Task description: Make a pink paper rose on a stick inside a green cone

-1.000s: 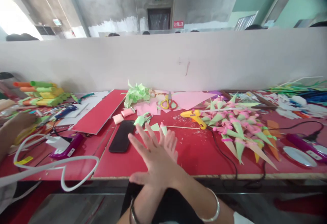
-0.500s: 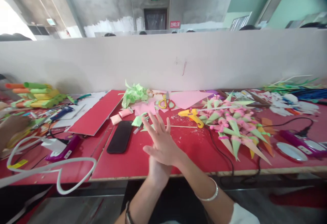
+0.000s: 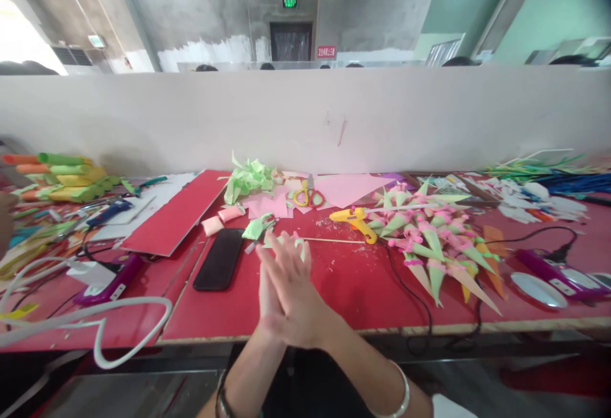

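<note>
My right hand (image 3: 293, 294) lies over my left hand (image 3: 266, 291), palm against palm, fingers stretched out and pointing away from me above the near edge of the red table (image 3: 363, 291). Neither hand holds anything. A black phone (image 3: 219, 268) lies flat just left of the hands. Beyond the fingertips lie light green paper pieces (image 3: 256, 227) and a thin wooden stick (image 3: 329, 240). A yellow glue gun (image 3: 354, 220) rests to the upper right, its black cord running to the table edge.
A heap of green and pink paper cones (image 3: 432, 240) covers the right side. Yellow-handled scissors (image 3: 308, 195) and pink paper (image 3: 351, 187) lie near the white partition. A purple glue gun (image 3: 107, 281) and white cable (image 3: 95, 326) sit at left; rolled coloured paper (image 3: 64, 176) at far left.
My hands slid against each other, from crossed with fingers spread to lined up palm on palm. They drew slightly back toward the table edge. The view shifted a little.
</note>
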The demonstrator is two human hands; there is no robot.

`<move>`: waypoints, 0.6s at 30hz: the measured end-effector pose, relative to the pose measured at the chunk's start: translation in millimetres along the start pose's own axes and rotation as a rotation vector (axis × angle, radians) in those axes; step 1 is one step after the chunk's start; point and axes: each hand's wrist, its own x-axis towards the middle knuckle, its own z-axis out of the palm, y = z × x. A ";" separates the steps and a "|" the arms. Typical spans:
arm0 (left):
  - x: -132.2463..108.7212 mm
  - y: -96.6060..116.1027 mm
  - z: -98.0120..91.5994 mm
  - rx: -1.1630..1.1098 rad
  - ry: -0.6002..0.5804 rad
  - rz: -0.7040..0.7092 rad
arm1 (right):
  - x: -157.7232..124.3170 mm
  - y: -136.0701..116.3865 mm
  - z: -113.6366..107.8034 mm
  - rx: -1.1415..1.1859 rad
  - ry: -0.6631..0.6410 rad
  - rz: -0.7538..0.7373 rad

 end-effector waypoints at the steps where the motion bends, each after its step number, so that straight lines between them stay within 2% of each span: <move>1: -1.4 -3.9 4.0 0.004 0.061 0.121 | -1.6 -2.9 0.1 0.006 -0.004 -0.024; 3: -3.6 -9.7 8.3 0.012 0.094 0.126 | 0.0 -4.7 -2.3 -0.005 0.007 -0.018; 6: -3.6 -7.1 2.6 -0.021 -0.027 -0.191 | 9.4 8.8 -7.6 -0.059 0.016 0.041; 8: -2.1 -0.5 -3.7 -0.033 -0.046 -0.379 | 13.8 23.6 -7.7 -0.091 0.025 0.093; 10: -0.4 5.0 -6.9 -0.029 0.015 -0.457 | 14.5 35.0 -4.1 -0.113 0.076 0.181; 13: 3.4 7.0 -5.8 -0.053 0.104 -0.531 | 11.5 39.5 2.4 -0.110 0.185 0.275; 16: 11.6 5.9 -6.4 -0.081 0.213 -0.615 | 7.1 36.2 0.5 -0.023 0.286 0.277; 18: 18.9 7.3 -10.2 -0.099 0.305 -0.622 | 2.7 35.0 -6.4 0.072 0.298 0.251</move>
